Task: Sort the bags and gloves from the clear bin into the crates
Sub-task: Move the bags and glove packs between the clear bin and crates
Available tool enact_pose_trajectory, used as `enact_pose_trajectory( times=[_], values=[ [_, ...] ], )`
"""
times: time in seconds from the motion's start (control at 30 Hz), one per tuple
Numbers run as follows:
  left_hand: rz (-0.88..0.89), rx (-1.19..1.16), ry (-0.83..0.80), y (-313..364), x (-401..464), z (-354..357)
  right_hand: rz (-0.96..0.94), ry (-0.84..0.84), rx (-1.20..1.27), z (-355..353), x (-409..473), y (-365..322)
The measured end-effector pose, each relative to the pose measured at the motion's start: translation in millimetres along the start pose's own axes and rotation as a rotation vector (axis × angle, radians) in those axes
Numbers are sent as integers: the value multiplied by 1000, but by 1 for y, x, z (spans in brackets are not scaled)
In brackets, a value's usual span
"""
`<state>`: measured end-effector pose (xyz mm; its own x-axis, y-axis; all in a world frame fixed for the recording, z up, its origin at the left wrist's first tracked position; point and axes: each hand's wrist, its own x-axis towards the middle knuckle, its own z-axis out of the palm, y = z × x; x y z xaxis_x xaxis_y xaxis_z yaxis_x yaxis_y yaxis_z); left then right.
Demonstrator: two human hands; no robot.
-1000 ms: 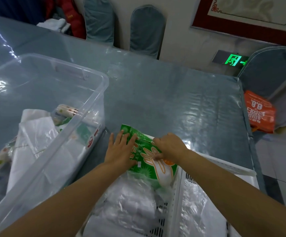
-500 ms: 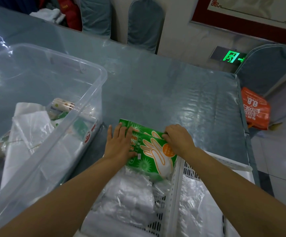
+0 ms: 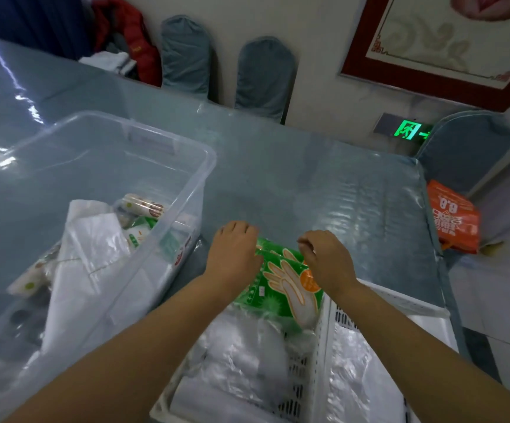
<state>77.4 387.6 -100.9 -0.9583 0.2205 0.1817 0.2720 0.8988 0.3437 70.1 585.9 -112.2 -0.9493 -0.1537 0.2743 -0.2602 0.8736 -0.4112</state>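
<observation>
Grey-blue, plastic-covered counter (image 3: 293, 178) carries a clear plastic bin (image 3: 162, 245) beside two white slotted crates (image 3: 327, 337). A green printed packet of gloves (image 3: 281, 285) lies at the far end of the left crate on clear plastic bags (image 3: 232, 355). Left hand (image 3: 232, 254) and right hand (image 3: 327, 257) hover over it, fingers loosely curled, gripping nothing. Propped high on slippery bags near the rim, the packet could slide out.

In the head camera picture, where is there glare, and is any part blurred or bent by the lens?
Head view: bright glare streaks lie on the shiny table cover at the far left and on the clear bin; the plastic bags in the white crate look smeared by motion; the wide lens bows the table edge and the picture frame; the glove pack stays readable.
</observation>
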Motion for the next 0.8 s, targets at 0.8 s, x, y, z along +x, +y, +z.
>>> enact_pose_trajectory(
  times=[0.8],
  values=[
    [-138,38,38,-337,-104,-245,-207,-618,-134,138,113,-388]
  ],
)
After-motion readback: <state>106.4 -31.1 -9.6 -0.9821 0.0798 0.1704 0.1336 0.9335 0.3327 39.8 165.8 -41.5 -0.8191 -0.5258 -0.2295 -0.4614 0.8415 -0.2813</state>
